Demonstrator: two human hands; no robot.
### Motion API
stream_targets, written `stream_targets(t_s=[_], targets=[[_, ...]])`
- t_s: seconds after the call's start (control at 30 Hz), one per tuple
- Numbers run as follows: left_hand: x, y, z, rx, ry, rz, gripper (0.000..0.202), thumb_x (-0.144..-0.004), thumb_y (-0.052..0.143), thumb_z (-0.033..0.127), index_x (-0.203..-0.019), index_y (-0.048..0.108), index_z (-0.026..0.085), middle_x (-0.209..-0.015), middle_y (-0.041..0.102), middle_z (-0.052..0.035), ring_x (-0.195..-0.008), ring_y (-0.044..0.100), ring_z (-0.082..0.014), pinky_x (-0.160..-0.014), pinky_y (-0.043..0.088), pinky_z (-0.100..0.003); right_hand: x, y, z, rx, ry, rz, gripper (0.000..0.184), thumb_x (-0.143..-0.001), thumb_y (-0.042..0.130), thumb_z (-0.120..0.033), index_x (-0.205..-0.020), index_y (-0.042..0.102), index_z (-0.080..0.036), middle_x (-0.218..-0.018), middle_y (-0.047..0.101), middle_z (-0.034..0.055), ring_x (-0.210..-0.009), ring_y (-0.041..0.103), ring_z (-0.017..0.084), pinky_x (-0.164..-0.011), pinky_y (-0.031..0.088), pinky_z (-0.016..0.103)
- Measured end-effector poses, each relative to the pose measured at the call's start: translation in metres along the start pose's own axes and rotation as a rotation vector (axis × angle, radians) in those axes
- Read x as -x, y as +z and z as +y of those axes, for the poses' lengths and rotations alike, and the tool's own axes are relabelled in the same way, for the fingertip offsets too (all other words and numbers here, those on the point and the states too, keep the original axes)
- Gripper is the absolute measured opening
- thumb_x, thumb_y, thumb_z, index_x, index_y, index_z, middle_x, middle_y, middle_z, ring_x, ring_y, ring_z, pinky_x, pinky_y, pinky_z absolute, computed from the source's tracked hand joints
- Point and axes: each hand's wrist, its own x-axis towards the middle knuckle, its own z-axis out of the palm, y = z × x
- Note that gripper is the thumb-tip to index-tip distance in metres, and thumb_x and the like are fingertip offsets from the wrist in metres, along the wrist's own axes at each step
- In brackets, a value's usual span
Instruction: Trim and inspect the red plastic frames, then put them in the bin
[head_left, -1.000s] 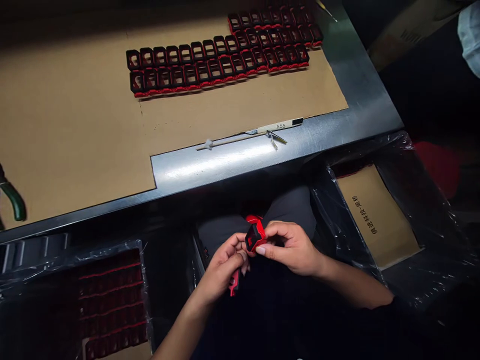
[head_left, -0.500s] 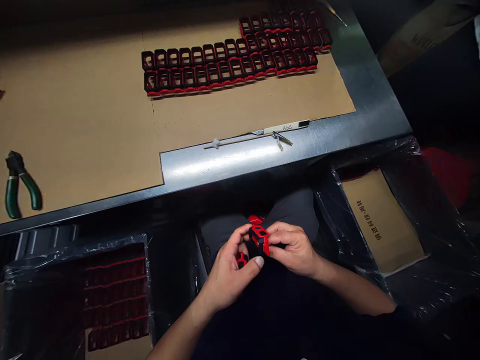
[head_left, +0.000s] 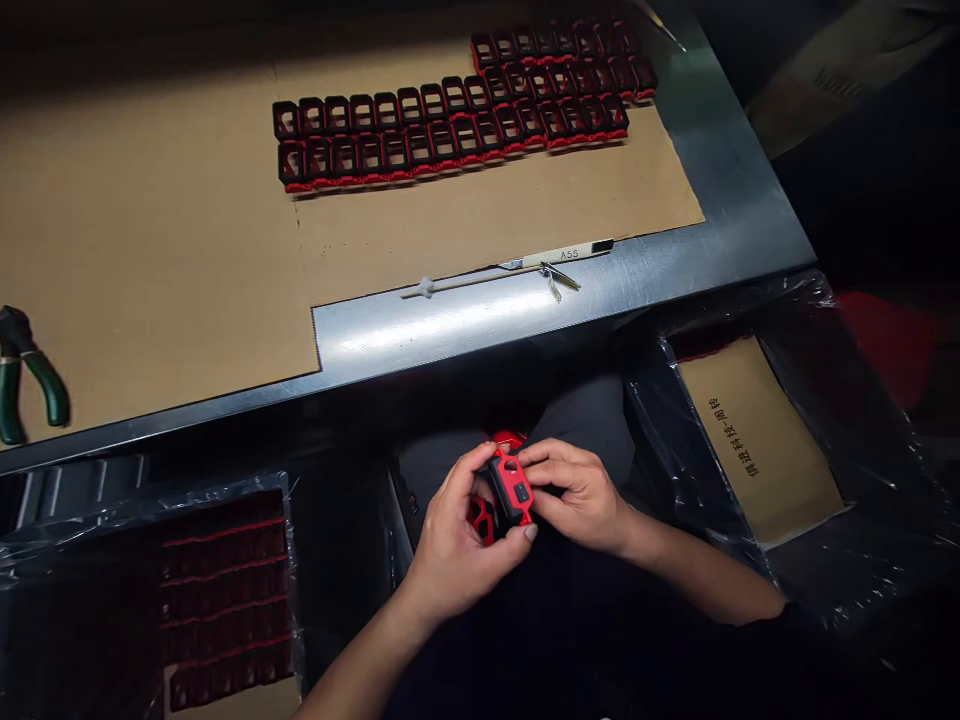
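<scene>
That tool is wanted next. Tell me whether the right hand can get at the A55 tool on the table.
Probably, once freed: the right hand and left hand both grip the red-and-black part, but the A55 tool lies uncovered near the table front edge.

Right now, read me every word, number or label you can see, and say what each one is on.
"A55": on the pale handle of the thin tool lying on the metal table.
"俱进科技-周转": printed sideways on the cardboard sheet in the plastic-lined box; small, so some characters are uncertain.
The red and black part held by the left hand and right hand: no readable marking.
</scene>
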Motion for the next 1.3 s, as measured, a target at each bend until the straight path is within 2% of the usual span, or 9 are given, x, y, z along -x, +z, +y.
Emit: stream_targets(t_s=[0.07, 0.17, 0.33, 0.4, 0.6, 0.87, 1.1, 1.23, 1.3], targets=[[0.001, 0.001, -0.001, 0.006, 0.051, 0.015, 0.066, -0.075, 0.072, 0.019, -0.135, 0.045, 0.025, -0.136, 0.059, -0.0134, -0.086, 0.069, -0.0174, -0.076, 0.061, -0.033, -0.001, -0.001, -0.002, -0.004, 0.022, 0.033, 0.023, -0.086, 0.062, -0.01, -0.098, 0.076, -0.025, -0.102, 0.076, 0.007, -0.093, 0.073, 0.02, -0.082, 0.06, 0.035], [0.001, 0.0, -0.003, -0.03, 0.112, 0.024, 0.066, -0.076, 0.069, 0.015, -0.137, 0.044, 0.025, -0.14, 0.057, -0.0146, -0.099, 0.07, -0.021, -0.075, 0.062, -0.031, -0.003, -0.004, -0.006, -0.05, 0.099, 0.073, 0.024, -0.086, 0.059, -0.009, -0.094, 0.075, -0.024, -0.1, 0.075, 0.0064, -0.093, 0.072, 0.019, -0.085, 0.059, 0.036], [-0.001, -0.002, -0.007, -0.132, 0.206, 0.021, 0.07, -0.078, 0.067, 0.014, -0.142, 0.04, 0.026, -0.143, 0.057, -0.0145, -0.119, 0.065, -0.0267, -0.092, 0.06, -0.041, -0.003, -0.009, -0.012, -0.164, 0.219, 0.04, 0.016, -0.085, 0.061, -0.013, -0.088, 0.074, -0.022, -0.089, 0.074, 0.0057, -0.082, 0.069, 0.018, -0.077, 0.057, 0.033], [-0.001, -0.002, -0.007, -0.128, 0.19, 0.007, 0.07, -0.079, 0.067, 0.014, -0.142, 0.04, 0.026, -0.143, 0.057, -0.0146, -0.117, 0.066, -0.0263, -0.093, 0.06, -0.042, -0.001, -0.009, -0.013, -0.231, 0.308, 0.003, 0.013, -0.086, 0.062, -0.016, -0.09, 0.073, -0.021, -0.088, 0.073, 0.0056, -0.08, 0.068, 0.017, -0.073, 0.056, 0.031], [0.0, -0.002, -0.006, -0.079, 0.129, -0.031, 0.069, -0.078, 0.067, 0.014, -0.141, 0.041, 0.025, -0.141, 0.058, -0.0156, -0.104, 0.072, -0.0236, -0.08, 0.064, -0.036, 0.001, -0.006, -0.012, -0.433, 0.565, -0.063, 0.017, -0.088, 0.067, -0.031, -0.097, 0.071, -0.018, -0.088, 0.072, 0.0045, -0.07, 0.066, 0.014, -0.067, 0.054, 0.028], [-0.001, -0.003, -0.011, -0.205, 0.223, -0.001, 0.072, -0.079, 0.067, 0.017, -0.145, 0.038, 0.023, -0.14, 0.06, -0.0156, -0.122, 0.065, -0.0281, -0.097, 0.059, -0.043, -0.004, -0.006, -0.012, -0.582, 0.651, -0.085, 0.024, -0.086, 0.071, -0.04, -0.095, 0.069, -0.017, -0.082, 0.069, 0.002, -0.067, 0.063, 0.012, -0.065, 0.054, 0.025], [-0.001, 0.001, -0.016, -0.268, 0.278, 0.007, 0.094, -0.082, 0.064, 0.014, -0.157, 0.008, 0.023, -0.14, 0.061, -0.0195, -0.098, 0.076, -0.0237, -0.076, 0.065, -0.034, -0.002, -0.006, -0.01, -0.635, 0.657, -0.09, 0.028, -0.084, 0.074, -0.041, -0.095, 0.069, -0.016, -0.079, 0.067, 0.0006, -0.065, 0.061, 0.01, -0.063, 0.052, 0.023], [-0.004, 0.001, -0.019, -0.345, 0.419, -0.022, 0.096, -0.085, 0.062, 0.013, -0.159, 0.0, 0.018, -0.138, 0.061, -0.022, -0.115, 0.07, -0.0278, -0.091, 0.062, -0.041, -0.001, -0.005, -0.009, -0.676, 0.649, -0.076, 0.028, -0.082, 0.078, -0.04, -0.093, 0.069, -0.017, -0.078, 0.067, -0.0006, -0.066, 0.062, 0.01, -0.064, 0.051, 0.022], [-0.006, 0.0, -0.019, -0.355, 0.465, -0.032, 0.096, -0.085, 0.06, 0.012, -0.159, -0.001, 0.016, -0.138, 0.061, -0.0225, -0.115, 0.07, -0.0273, -0.093, 0.061, -0.042, -0.002, -0.005, -0.009, -0.685, 0.639, -0.074, 0.026, -0.082, 0.079, -0.04, -0.088, 0.068, -0.016, -0.076, 0.067, -0.001, -0.065, 0.061, 0.009, -0.064, 0.051, 0.022]])
